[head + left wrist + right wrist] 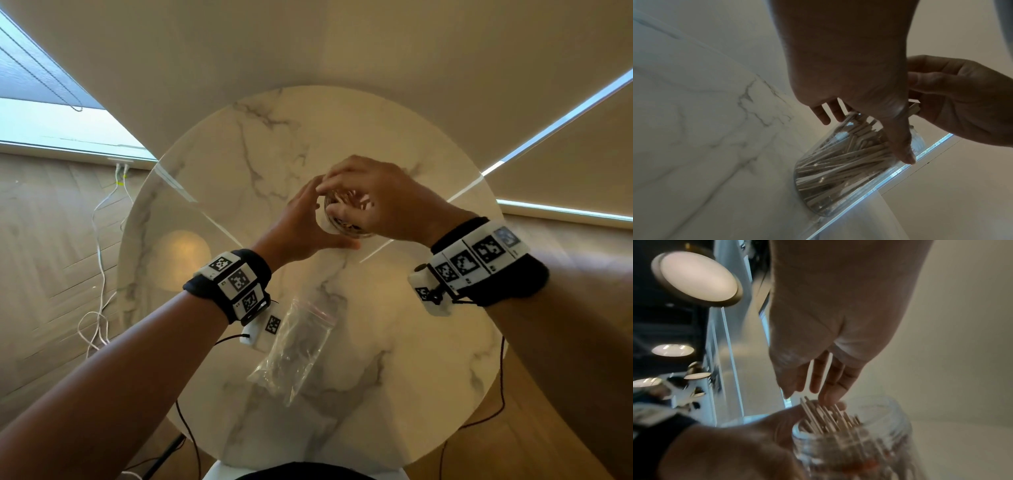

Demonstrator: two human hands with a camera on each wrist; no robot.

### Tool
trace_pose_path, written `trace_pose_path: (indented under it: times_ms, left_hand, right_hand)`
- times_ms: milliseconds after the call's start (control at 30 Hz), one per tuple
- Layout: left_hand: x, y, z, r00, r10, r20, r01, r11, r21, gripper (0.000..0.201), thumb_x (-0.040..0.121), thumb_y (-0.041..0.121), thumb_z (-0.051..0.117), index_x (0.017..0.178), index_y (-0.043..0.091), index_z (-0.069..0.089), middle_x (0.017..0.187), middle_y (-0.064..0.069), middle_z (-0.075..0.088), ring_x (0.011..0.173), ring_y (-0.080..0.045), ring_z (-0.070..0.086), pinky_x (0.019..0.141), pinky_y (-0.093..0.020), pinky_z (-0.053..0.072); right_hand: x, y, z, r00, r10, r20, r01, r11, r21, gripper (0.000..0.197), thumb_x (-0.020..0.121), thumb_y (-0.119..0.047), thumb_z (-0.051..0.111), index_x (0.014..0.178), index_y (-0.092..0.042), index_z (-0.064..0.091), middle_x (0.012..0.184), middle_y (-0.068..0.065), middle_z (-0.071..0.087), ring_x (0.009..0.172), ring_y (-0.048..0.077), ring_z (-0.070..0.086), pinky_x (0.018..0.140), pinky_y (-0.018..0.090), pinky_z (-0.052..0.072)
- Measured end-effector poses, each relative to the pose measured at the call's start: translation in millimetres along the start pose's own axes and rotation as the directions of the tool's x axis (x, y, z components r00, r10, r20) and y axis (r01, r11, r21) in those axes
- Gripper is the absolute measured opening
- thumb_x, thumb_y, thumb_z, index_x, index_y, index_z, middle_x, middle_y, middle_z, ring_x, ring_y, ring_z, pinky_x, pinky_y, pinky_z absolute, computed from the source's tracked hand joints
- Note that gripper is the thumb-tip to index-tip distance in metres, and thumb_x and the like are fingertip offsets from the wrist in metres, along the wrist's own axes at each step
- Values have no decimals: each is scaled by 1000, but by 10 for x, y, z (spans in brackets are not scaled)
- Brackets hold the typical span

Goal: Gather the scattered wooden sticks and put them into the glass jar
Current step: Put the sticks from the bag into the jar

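Observation:
A glass jar [346,229] full of thin wooden sticks [344,205] stands upright near the middle of the round marble table [411,359]. My left hand [301,222] wraps the jar [838,175] from the left, thumb down its near side and fingers behind it. My right hand [376,195] hovers over the jar mouth. In the right wrist view its nearly straight fingers [828,395] touch the tops of the sticks [822,417] that jut above the rim of the jar [879,443]. The left hand [735,443] shows there at the lower left. No loose sticks lie on the table.
A clear, seemingly empty zip bag [294,349] lies on the table nearer me, below the left wrist. White cables [99,274] trail over the wooden floor at the left. A wall and roller blinds stand just behind the table's far edge.

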State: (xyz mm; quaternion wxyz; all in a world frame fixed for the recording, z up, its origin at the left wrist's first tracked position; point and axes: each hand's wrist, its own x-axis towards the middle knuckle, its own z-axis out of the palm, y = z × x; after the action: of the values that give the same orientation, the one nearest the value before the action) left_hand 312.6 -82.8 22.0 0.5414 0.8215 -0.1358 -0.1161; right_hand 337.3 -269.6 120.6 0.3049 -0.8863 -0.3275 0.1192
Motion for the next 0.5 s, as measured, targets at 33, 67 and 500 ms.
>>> trace_pose_path:
  times_ms: [33,67,500]
  left_hand:
    - [1,-12,-1,1000,8,0,-8,1000,-3,101,62,38,99,144,24,44,133,12,55,120,0,56,101,-19,48]
    - [2,-24,-3,1000,20,4,-20,1000,6,101,62,37,99,145,21,44,132,13,55,121,1,55,101,-17,47]
    - [-8,-7,-1,1000,-18,15,17,1000,16,110,59,54,95,151,32,38,142,7,55,133,-9,53,110,-44,50]
  right_hand:
    - [-25,18,44,998,-48,50,51,997,-50,31,92,-23,73,121,-13,71,122,2,64,108,15,62,93,26,51]
    - [-64,49,86,993,-91,73,97,991,-91,27,92,-22,73,117,-11,73,121,3,65,109,18,62,93,31,52]
    - [12,104,107,977,210,-23,-210,957,-201,20,91,-23,71,108,-13,76,101,7,73,89,25,68,83,43,57]
